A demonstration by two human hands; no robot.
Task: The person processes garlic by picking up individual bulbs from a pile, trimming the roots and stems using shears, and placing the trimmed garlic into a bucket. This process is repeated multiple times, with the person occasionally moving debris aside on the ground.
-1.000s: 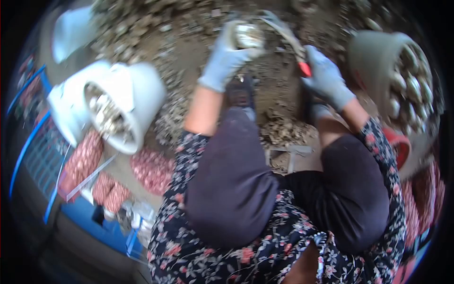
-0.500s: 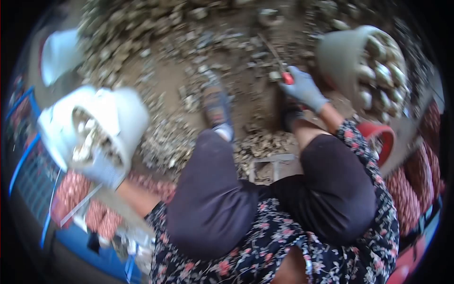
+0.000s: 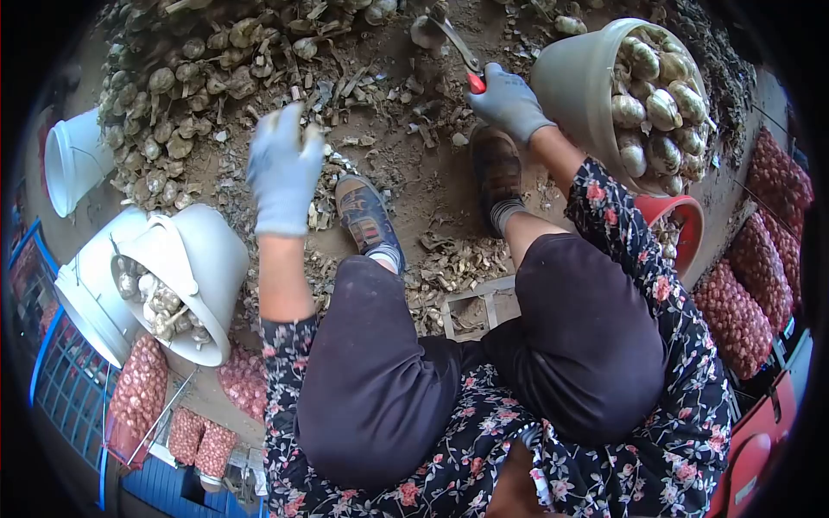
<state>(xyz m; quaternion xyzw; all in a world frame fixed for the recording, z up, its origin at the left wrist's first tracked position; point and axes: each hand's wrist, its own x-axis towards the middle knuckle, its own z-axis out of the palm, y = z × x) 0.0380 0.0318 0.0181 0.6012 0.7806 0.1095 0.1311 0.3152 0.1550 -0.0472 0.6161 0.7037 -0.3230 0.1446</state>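
My gloved left hand [image 3: 287, 173] is above the littered floor at the left, fingers apart and nothing in them, near the edge of a heap of garlic [image 3: 186, 78]. My gloved right hand [image 3: 509, 102] is closed around the red handle of a cutter [image 3: 458, 45], whose metal end points up and left. Close to that metal end lies a garlic bulb [image 3: 426, 32]. Right of my right hand a white bucket [image 3: 570, 82] full of garlic bulbs [image 3: 663, 110] leans over. A white bucket [image 3: 211, 250] at the left holds more bulbs.
My shoes [image 3: 367, 216] stand among peelings and stems. A red bucket [image 3: 691, 226] is behind the full white one. Net sacks of garlic [image 3: 734, 319] lie at the right, others [image 3: 138, 384] at the lower left. Another white bucket [image 3: 78, 164] is at the far left.
My left hand has left the white bucket at the left and moved up and right over the floor. My right hand and the cutter have moved up and left.
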